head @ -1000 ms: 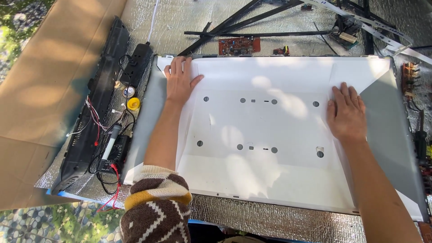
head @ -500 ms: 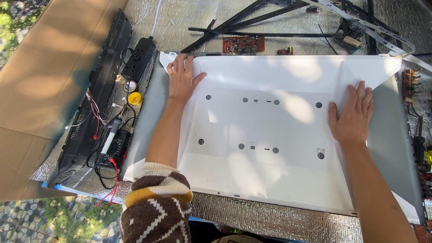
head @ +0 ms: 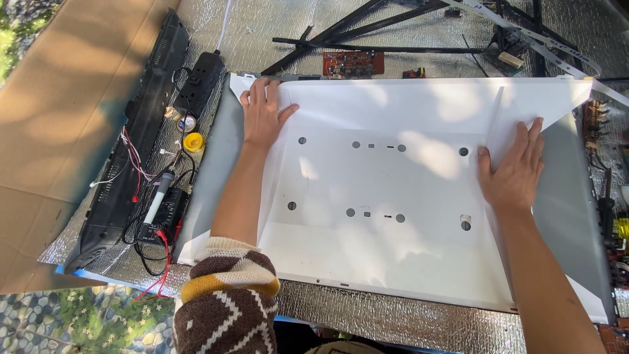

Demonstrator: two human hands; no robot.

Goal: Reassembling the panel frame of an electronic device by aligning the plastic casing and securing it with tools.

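The big white sheet (head: 393, 190) lies in a grey tray (head: 219, 170) on the shiny mat (head: 406, 314), both hands, left hand (head: 264, 118) and right hand (head: 514, 172), pressing flat with open fingers, and its right side is not yet flat.

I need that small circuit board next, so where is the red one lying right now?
In the head view the red circuit board lies on the silver foil mat, just beyond the white panel's far edge, beneath the black rods.
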